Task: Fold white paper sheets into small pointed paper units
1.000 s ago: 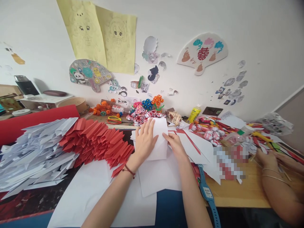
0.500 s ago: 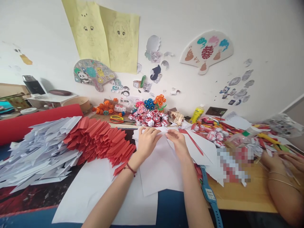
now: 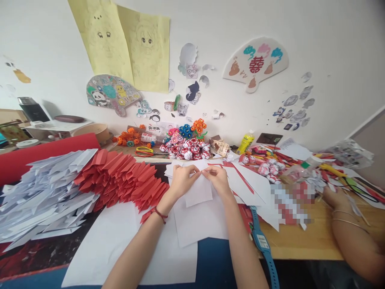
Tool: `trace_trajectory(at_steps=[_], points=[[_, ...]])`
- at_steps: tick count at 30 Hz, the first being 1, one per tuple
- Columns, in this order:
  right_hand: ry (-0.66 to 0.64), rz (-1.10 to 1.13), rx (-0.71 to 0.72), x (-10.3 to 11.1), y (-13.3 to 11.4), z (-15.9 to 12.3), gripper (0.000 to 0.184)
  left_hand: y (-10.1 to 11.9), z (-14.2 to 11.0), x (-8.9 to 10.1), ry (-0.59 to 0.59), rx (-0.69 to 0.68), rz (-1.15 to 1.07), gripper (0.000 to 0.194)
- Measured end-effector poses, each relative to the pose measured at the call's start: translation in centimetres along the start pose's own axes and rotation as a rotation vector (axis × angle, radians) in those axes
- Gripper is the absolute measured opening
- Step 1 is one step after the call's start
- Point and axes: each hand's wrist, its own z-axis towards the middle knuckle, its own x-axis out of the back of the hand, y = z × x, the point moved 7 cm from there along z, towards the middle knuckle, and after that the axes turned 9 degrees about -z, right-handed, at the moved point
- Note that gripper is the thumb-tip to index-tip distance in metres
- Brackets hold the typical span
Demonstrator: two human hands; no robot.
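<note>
The left hand [image 3: 184, 179] and right hand [image 3: 217, 178] pinch the paper [image 3: 199, 193] near its top, fingertips close together. It is above larger sheets [image 3: 200, 220], right of the red pile [image 3: 120, 176].

Fingers [image 3: 215, 171] partly hide the small sheet [image 3: 199, 194]; pixelation blurs some clutter [image 3: 288, 206]; a co-worker's arm [image 3: 356, 239] is cropped.

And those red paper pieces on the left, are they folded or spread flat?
Folded: the red paper pieces show creased, narrow shapes packed closely together, unlike the large white sheet lying spread out nearby.
</note>
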Motion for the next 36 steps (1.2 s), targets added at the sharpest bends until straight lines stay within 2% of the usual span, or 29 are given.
trace_trajectory(at_steps=[6, 9, 12, 16, 20, 23, 27, 30, 33, 36], points=[[0.281, -0.294, 0.092, 2.1, -1.5, -0.4, 0.014, 1.6, -0.1, 0.9, 0.047, -0.07, 0.06, 0.015], [0.439, -0.303, 0.047, 3.8, -1.1, -0.7, 0.014, 1.4, 0.0, 1.6, 0.072, -0.071, 0.033, 0.016], [0.472, -0.268, 0.018, 4.5, -0.4, -0.6, 0.016, 1.1, 0.1, 2.2, 0.106, -0.068, 0.002, 0.016], [0.345, -0.124, 0.029, 3.5, -0.1, -0.2, 0.019, 0.6, 0.1, 3.0, 0.205, -0.048, -0.023, 0.014], [0.041, 0.005, -0.022, 0.9, -0.3, -0.1, 0.026, 0.0, 0.2, 3.5, 0.252, -0.01, -0.165, 0.016], [-0.119, 0.04, -0.029, -0.4, -0.8, -0.4, 0.025, -0.6, 0.3, 3.3, 0.214, 0.034, -0.2, 0.018], [-0.218, 0.029, 0.038, -1.1, -1.8, -0.7, 0.02, -0.8, 0.4, 2.4, 0.104, 0.051, -0.146, 0.018], [-0.263, -0.022, 0.056, -1.6, -2.0, -0.7, 0.016, -0.5, 0.2, 2.0, 0.069, 0.045, -0.135, 0.017], [-0.272, -0.038, 0.048, -1.7, -2.0, -0.7, 0.015, -0.3, 0.1, 2.1, 0.071, 0.044, -0.108, 0.017], [-0.275, -0.034, 0.025, -1.5, -1.8, -0.8, 0.014, -0.3, 0.0, 3.0, 0.14, 0.049, -0.082, 0.018]])
